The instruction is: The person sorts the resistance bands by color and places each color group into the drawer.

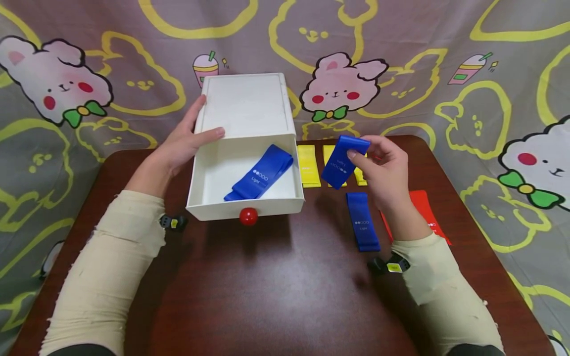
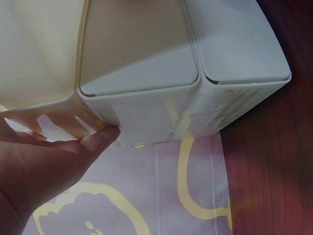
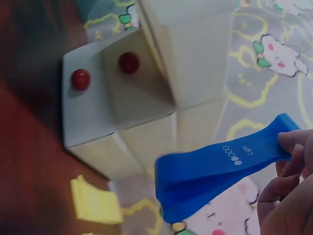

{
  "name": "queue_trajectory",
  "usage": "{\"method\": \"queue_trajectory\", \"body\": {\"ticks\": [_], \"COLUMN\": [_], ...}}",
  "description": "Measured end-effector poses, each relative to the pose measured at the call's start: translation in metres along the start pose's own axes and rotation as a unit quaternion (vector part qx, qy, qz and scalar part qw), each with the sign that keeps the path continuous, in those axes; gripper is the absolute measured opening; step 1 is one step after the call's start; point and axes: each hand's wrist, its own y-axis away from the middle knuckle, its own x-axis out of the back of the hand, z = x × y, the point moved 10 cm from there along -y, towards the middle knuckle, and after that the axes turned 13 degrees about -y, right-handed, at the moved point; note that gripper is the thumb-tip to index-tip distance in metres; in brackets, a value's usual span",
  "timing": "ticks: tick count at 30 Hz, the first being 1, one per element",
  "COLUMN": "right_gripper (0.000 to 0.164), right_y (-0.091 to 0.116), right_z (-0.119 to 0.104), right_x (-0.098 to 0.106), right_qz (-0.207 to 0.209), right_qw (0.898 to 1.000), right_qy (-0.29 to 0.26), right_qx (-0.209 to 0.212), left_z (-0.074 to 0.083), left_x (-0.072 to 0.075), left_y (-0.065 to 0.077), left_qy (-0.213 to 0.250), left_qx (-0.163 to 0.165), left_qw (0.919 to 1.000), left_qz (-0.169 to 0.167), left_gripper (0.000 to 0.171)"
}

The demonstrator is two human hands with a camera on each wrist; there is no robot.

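A white drawer cabinet (image 1: 245,106) stands at the back of the table with its top drawer (image 1: 202,211) pulled out. Inside the drawer lies a blue loop exercise band (image 1: 262,175) marked "Light". My left hand (image 1: 180,141) rests against the cabinet's left side, its thumb stretched onto the top near the front edge. In the left wrist view the fingers lie along the cabinet wall (image 2: 146,117). To the right of the drawer, my right hand (image 1: 386,170) pinches another blue loop band (image 3: 215,166) by one end, raised over the yellow bands.
Yellow bands (image 1: 308,165) lie beside the cabinet. Another blue band (image 1: 362,222) lies on the table (image 1: 267,296), near red bands (image 1: 425,212) partly behind my right arm. A red knob (image 1: 248,216) sticks out from the open drawer. A patterned cloth (image 1: 409,29) hangs behind.
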Motion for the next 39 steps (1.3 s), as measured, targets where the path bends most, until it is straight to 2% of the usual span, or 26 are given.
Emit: {"method": "queue_trajectory", "body": {"ticks": [6,9,16,22,27,29,33,36,39], "right_gripper": [0.019,0.02,0.02,0.022,0.024,0.023,0.022,0.023,0.023], "right_y": [-0.009,-0.013,-0.023,-0.03,-0.027,-0.024,-0.014,-0.006,0.003], "right_z": [-0.029,-0.043,-0.063,-0.09,-0.107,-0.109,-0.104,-0.095,-0.081], "right_x": [-0.017,-0.028,-0.054,-0.083,-0.113,-0.124,-0.147,-0.164,-0.183], "right_qz": [-0.014,-0.026,-0.051,-0.08,-0.115,-0.125,-0.166,-0.194,-0.215], "right_qw": [0.999,0.997,0.995,0.99,0.985,0.985,0.977,0.971,0.969], "right_qy": [-0.028,-0.021,-0.056,-0.06,-0.047,-0.04,-0.032,-0.03,-0.028], "right_qx": [0.042,0.066,0.065,0.104,0.119,0.115,0.131,0.135,0.116], "left_z": [0.001,0.0,0.0,0.0,-0.001,-0.001,-0.002,-0.001,-0.001], "left_x": [0.0,0.0,0.0,0.0,0.001,0.001,0.001,0.001,0.001], "left_y": [0.0,0.0,-0.001,-0.001,-0.001,-0.001,-0.001,-0.001,-0.002], "left_qy": [0.002,0.002,0.003,0.004,0.006,0.007,0.008,0.01,0.015], "left_qx": [0.001,0.0,-0.005,-0.005,-0.002,-0.003,-0.003,-0.003,-0.008], "left_qw": [1.0,1.0,1.0,1.0,1.0,1.0,1.0,0.9999,0.9999], "left_qz": [-0.003,-0.002,0.001,0.001,0.002,0.003,0.004,0.005,0.004], "left_gripper": [0.098,0.098,0.098,0.098,0.098,0.097,0.096,0.096,0.096]}}
